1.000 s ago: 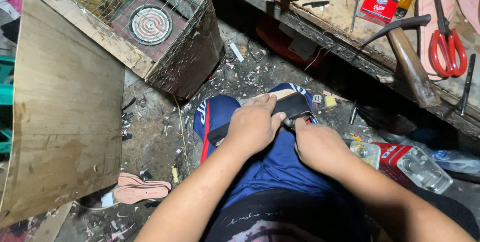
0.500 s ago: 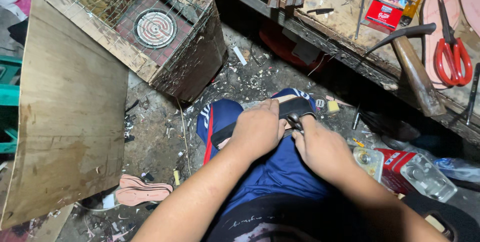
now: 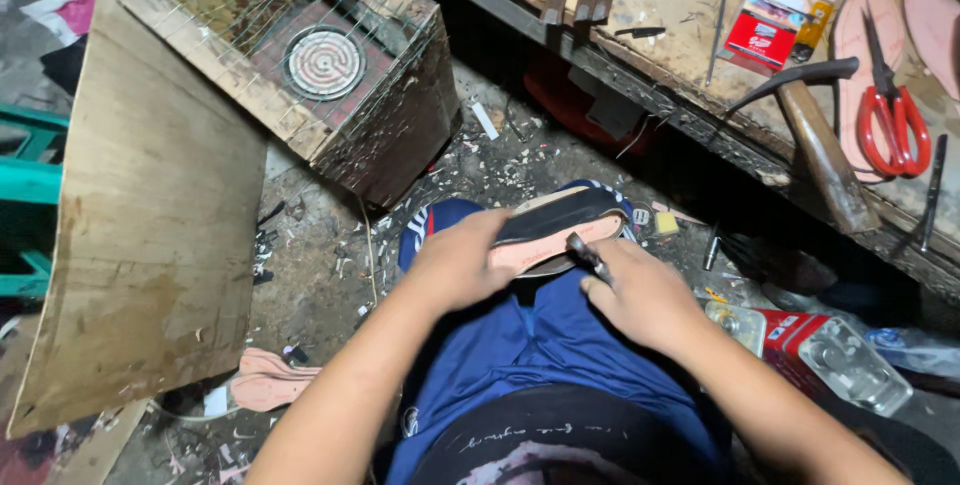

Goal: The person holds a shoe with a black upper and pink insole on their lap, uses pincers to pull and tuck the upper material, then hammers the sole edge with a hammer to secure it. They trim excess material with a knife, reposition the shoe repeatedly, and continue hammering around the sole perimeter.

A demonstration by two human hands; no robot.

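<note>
A pink shoe sole with a black strip along its top (image 3: 560,230) lies across my knee, which is covered in blue cloth. My left hand (image 3: 458,267) grips the sole's left end and holds it steady. My right hand (image 3: 640,295) is closed around a small dark-handled tool (image 3: 588,255) whose tip rests against the sole's lower edge. Both forearms reach in from the bottom of the head view.
A wooden workbench (image 3: 700,65) at upper right carries a hammer (image 3: 810,135), red scissors (image 3: 890,115), a red box (image 3: 765,37) and pink sole cut-outs. A wire-topped wooden box with a round heater coil (image 3: 325,63) stands upper left, beside a plywood board (image 3: 150,235). A pink sole (image 3: 270,380) and scraps lie on the floor.
The sole has turned, so its pink face and black strip now show. My left hand slid to its left end, and my right hand with the tool shifted to its lower edge.
</note>
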